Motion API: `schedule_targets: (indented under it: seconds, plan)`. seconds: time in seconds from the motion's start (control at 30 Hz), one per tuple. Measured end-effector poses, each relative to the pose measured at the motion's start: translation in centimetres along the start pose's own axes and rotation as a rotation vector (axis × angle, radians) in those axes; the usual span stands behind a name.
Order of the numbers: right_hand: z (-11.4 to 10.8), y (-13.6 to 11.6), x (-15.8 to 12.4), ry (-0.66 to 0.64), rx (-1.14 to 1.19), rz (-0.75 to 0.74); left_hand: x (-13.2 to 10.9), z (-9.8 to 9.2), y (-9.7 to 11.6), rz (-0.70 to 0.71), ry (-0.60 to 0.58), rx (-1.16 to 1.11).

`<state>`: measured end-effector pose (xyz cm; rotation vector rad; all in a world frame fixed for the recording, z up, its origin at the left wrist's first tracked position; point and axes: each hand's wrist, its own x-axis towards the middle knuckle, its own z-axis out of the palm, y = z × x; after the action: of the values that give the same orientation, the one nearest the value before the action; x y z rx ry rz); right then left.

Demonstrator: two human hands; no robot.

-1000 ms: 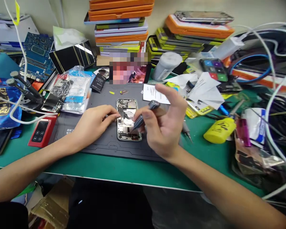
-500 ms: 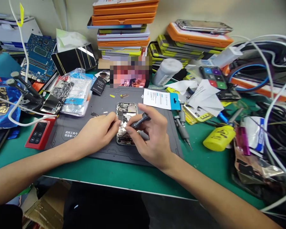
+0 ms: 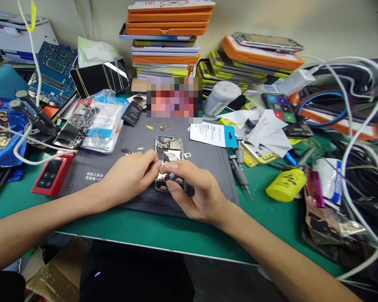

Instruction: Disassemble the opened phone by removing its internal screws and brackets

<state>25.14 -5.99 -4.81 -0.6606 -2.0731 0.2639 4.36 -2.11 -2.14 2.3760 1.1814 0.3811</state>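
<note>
An opened phone [image 3: 170, 150] with bare internals lies on a dark grey work mat [image 3: 119, 159]. My left hand [image 3: 129, 174] rests on the mat at the phone's left edge, fingers curled and pinched against it. My right hand [image 3: 195, 191] lies over the phone's lower half, wrapped round a dark screwdriver [image 3: 173, 178] whose butt end faces the camera, tip down on the phone. Small screws and parts [image 3: 159, 127] lie on the mat above the phone.
Stacked orange and yellow cases [image 3: 166, 37] line the back wall. Two screwdrivers [image 3: 239, 167] and a yellow bottle [image 3: 285, 184] lie right of the mat. A red device [image 3: 50, 174] sits left. Bagged parts [image 3: 96, 121], papers [image 3: 264, 126] and white cables [image 3: 359, 138] crowd the sides.
My right hand has lowered and closed over the phone, turning the screwdriver from a slant to nearly upright. My left hand's fingers have moved closer to the phone's middle.
</note>
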Motion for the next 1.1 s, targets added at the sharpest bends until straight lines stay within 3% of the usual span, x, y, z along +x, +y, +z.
schedule_targets:
  seconds: [0.23,0.37,0.5,0.77,1.1]
  plan:
    - [-0.1,-0.2,-0.3,0.016,-0.112,0.06,0.0,0.1,-0.1,0.0,0.02,0.014]
    - [-0.3,-0.4,-0.9,-0.031,-0.081,0.189,0.0,0.4,-0.2,0.014,0.013,0.036]
    - [-0.5,-0.4,-1.1,-0.034,-0.09,0.199,0.1,0.4,-0.3,0.013,-0.004,0.007]
    - [-0.5,0.0,-1.1,-0.037,0.12,0.29,0.0,0.1,-0.1,0.002,-0.023,0.014]
    - [-0.5,-0.2,-1.0,0.022,-0.049,0.173,0.0,0.8,-0.4,0.061,0.01,0.075]
